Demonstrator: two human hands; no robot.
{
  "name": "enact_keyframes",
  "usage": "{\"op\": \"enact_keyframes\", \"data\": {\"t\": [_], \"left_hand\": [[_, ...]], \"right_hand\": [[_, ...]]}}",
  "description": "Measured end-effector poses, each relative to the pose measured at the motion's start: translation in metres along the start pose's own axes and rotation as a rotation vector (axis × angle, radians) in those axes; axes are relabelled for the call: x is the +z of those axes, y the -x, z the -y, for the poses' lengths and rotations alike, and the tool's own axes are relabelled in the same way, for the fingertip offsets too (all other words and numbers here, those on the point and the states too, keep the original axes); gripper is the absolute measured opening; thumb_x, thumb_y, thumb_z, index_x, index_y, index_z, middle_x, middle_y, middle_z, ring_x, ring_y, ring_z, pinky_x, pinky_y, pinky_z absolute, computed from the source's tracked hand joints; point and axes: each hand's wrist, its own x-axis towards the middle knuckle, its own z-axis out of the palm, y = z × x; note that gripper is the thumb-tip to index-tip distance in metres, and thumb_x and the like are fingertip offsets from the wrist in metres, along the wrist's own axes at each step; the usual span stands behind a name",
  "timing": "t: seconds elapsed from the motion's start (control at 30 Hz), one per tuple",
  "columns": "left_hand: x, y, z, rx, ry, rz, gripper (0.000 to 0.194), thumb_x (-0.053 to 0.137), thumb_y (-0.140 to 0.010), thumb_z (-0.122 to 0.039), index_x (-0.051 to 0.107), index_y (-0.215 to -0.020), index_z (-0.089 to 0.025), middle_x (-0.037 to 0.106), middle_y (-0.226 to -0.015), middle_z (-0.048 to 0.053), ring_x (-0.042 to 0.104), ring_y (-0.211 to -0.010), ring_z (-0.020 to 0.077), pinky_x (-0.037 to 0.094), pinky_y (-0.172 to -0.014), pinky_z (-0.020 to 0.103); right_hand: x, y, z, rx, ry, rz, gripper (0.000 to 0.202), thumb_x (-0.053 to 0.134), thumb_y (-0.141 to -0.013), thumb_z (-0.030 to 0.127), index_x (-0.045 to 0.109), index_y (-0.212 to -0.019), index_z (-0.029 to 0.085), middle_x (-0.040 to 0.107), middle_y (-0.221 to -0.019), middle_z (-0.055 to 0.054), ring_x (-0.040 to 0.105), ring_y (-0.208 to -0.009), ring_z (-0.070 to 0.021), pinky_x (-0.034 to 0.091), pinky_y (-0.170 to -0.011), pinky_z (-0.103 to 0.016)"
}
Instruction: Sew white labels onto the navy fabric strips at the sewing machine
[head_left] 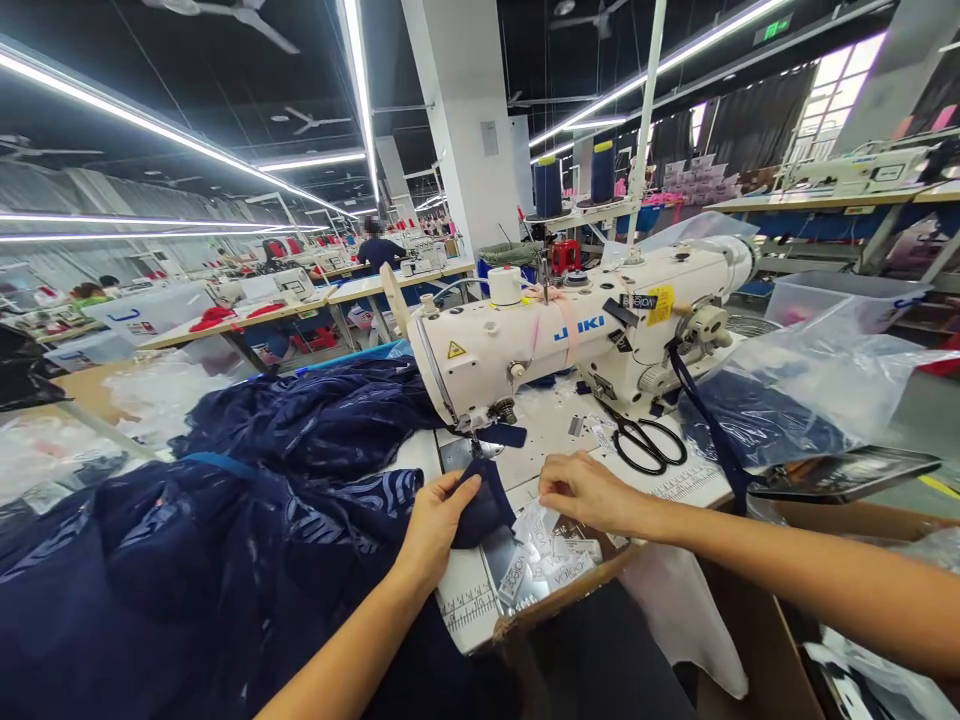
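Observation:
My left hand (436, 520) grips a navy fabric piece (484, 505) between thumb and fingers, just in front of the needle area of a white sewing machine (517, 340). To its right, my right hand (581, 490) has its fingers pinched together over the near part of the machine bed. Beneath those fingertips lies a loose pile of white printed labels (547, 560). Whether the pinch holds one of them is hidden. A small dark strip (502, 435) rests by the presser foot. Black-handled scissors (649, 445) lie on the bed beyond my right hand.
Heaped navy garments (300, 420) cover the left side and press against the machine. On the right are a clear plastic bag (832, 380) with navy cloth, a dark hanging strap (709, 420) and an open cardboard box (795, 640). Thread cones (547, 188) stand behind; a person (379, 250) sits farther back.

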Motion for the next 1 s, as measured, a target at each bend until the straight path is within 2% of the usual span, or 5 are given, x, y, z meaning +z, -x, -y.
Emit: {"op": "enact_keyframes", "data": {"t": [0.07, 0.17, 0.33, 0.53, 1.0], "left_hand": [[0.002, 0.001, -0.001, -0.017, 0.013, -0.005, 0.027, 0.076, -0.048, -0.034, 0.064, -0.062, -0.015, 0.062, -0.056, -0.002, 0.053, -0.048, 0.0088, 0.042, -0.049, 0.020], [0.008, 0.002, -0.003, -0.021, -0.007, -0.004, 0.026, 0.076, -0.048, -0.035, 0.063, -0.059, -0.015, 0.061, -0.054, -0.002, 0.052, -0.046, 0.0085, 0.040, -0.047, 0.019], [0.017, 0.007, -0.008, 0.025, -0.171, 0.066, 0.028, 0.075, -0.051, -0.038, 0.065, -0.060, -0.013, 0.058, -0.051, -0.002, 0.046, -0.043, 0.0076, 0.033, -0.041, 0.018], [0.014, 0.012, -0.012, 0.050, -0.213, 0.160, 0.030, 0.070, -0.057, -0.043, 0.066, -0.061, -0.013, 0.059, -0.054, 0.000, 0.047, -0.048, 0.0089, 0.035, -0.046, 0.020], [0.014, 0.006, -0.005, -0.013, -0.170, 0.103, 0.026, 0.075, -0.051, -0.034, 0.068, -0.065, -0.014, 0.063, -0.058, 0.000, 0.051, -0.048, 0.0093, 0.035, -0.046, 0.019]], "right_hand": [[-0.013, 0.000, 0.000, -0.084, -0.011, -0.049, 0.008, 0.056, -0.074, 0.014, 0.056, -0.066, 0.015, 0.055, -0.071, 0.000, 0.051, -0.068, -0.0128, 0.035, -0.073, -0.029], [-0.025, -0.001, 0.006, -0.191, -0.221, 0.023, 0.009, 0.057, -0.075, 0.018, 0.054, -0.067, 0.016, 0.055, -0.077, -0.001, 0.052, -0.075, -0.0132, 0.038, -0.076, -0.028], [-0.023, -0.014, 0.020, -0.225, -0.383, -0.023, 0.009, 0.056, -0.074, 0.016, 0.053, -0.066, 0.015, 0.053, -0.101, -0.005, 0.050, -0.096, -0.0152, 0.034, -0.088, -0.029], [-0.013, -0.037, 0.022, -0.100, -0.361, 0.025, 0.008, 0.053, -0.070, 0.012, 0.050, -0.063, 0.016, 0.052, -0.062, 0.003, 0.048, -0.062, -0.0110, 0.037, -0.063, -0.023], [-0.003, -0.045, 0.015, 0.044, -0.643, 0.130, 0.009, 0.056, -0.065, 0.012, 0.050, -0.058, 0.013, 0.042, -0.051, 0.008, 0.035, -0.048, -0.0046, 0.028, -0.048, -0.018]]}}
